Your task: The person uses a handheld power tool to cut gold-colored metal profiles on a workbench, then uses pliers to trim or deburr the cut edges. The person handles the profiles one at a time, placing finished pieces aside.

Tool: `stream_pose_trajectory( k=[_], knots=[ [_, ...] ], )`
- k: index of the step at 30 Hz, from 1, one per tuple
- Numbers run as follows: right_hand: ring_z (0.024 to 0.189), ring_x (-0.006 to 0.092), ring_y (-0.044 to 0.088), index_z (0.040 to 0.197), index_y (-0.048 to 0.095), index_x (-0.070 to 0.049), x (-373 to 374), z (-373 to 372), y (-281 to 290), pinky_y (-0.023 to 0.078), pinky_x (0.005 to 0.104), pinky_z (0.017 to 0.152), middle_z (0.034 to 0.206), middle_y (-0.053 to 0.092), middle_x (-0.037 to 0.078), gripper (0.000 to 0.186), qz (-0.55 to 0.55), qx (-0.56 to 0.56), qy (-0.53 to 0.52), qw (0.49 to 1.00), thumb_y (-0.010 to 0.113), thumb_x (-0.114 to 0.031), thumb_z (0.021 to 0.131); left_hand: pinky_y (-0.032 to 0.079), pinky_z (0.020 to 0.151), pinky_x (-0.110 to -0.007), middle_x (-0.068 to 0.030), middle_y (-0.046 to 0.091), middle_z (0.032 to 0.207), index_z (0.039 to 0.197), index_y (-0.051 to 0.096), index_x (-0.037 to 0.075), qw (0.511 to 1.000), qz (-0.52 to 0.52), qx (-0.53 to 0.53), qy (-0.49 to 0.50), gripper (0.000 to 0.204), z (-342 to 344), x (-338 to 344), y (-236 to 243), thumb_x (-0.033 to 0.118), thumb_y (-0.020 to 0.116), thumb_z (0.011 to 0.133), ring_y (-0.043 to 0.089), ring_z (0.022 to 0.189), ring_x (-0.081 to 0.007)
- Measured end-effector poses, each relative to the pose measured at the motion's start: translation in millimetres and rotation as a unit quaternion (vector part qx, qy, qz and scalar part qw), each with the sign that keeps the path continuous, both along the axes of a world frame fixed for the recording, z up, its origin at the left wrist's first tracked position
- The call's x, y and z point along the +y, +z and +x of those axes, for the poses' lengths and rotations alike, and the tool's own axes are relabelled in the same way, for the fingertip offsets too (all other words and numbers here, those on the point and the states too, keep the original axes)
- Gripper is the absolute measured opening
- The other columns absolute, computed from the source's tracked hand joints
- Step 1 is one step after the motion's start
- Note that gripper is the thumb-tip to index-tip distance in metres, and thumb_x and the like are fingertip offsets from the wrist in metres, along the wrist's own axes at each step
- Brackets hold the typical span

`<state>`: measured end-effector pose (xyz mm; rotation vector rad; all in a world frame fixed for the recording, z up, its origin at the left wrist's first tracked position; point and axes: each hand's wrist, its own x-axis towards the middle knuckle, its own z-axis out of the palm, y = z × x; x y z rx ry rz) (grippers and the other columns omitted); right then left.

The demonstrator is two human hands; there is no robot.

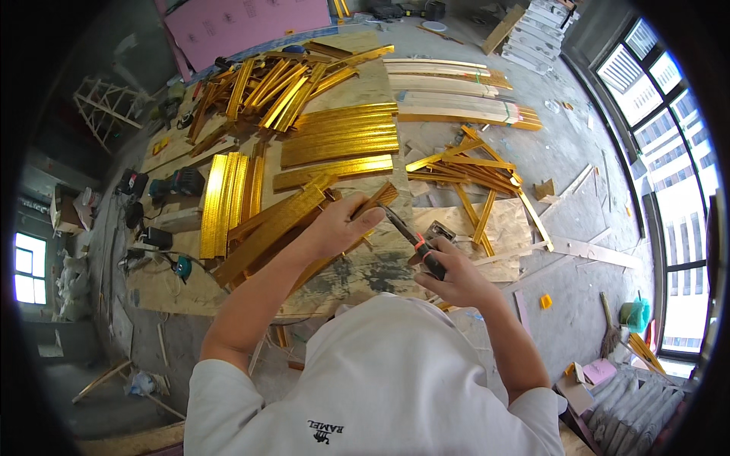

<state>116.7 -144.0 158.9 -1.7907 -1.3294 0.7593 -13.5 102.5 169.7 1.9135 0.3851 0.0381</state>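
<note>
Plywood sheet under gold trim strips

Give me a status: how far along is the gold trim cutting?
Looks done: sorted stacks of gold trim strips lie on the plywood sheet, with short offcuts piled to the right. In hand: the left hand grips the end of one gold strip while the right hand holds a utility knife to it. Left: how many still need trimming cannot be told from this view.
</note>
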Motion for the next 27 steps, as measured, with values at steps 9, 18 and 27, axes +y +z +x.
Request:
stream_pose_trajectory(
  k=[9, 18, 27],
  knots=[
    [0.087, 0.0381, 0.060, 0.098, 0.066, -0.004, 32, -15, -78, 0.050, 0.0453, 0.077, 0.100, 0.053, 0.021, 0.021, -0.106, -0.147, -0.098, 0.979, 0.068, -0.014, 0.079, 0.049, 0.081, -0.043, -0.0248, 0.066, 0.093, 0.115, 0.059, -0.006, 0.984, 0.129, 0.123, 0.009, 0.087, 14, 39, -91, 0.076, 0.046, 0.089, 0.065, 0.089, -0.0326],
    [0.101, 0.0376, 0.056, 0.098, 0.064, -0.005, 65, 0, -104, 0.047, 0.0474, 0.085, 0.107, 0.053, 0.022, 0.023, -0.041, -0.363, -0.133, 0.921, 0.064, -0.007, 0.075, 0.048, 0.049, -0.031, -0.0064, 0.057, 0.074, 0.096, 0.057, 0.001, 0.975, -0.048, 0.205, 0.072, 0.058, 29, 50, -72, 0.058, 0.052, 0.097, 0.056, 0.055, -0.0142],
    [0.110, 0.0436, 0.056, 0.108, 0.064, -0.001, 25, -14, -71, 0.044, 0.0483, 0.096, 0.135, 0.052, 0.022, 0.028, 0.038, -0.065, -0.125, 0.989, 0.069, -0.017, 0.084, 0.044, 0.060, -0.025, 0.0007, 0.060, 0.081, 0.107, 0.060, 0.006, 0.987, -0.145, 0.049, 0.051, 0.043, -10, 33, -13, 0.045, 0.070, 0.091, 0.054, 0.065, -0.0074]
  ],
)
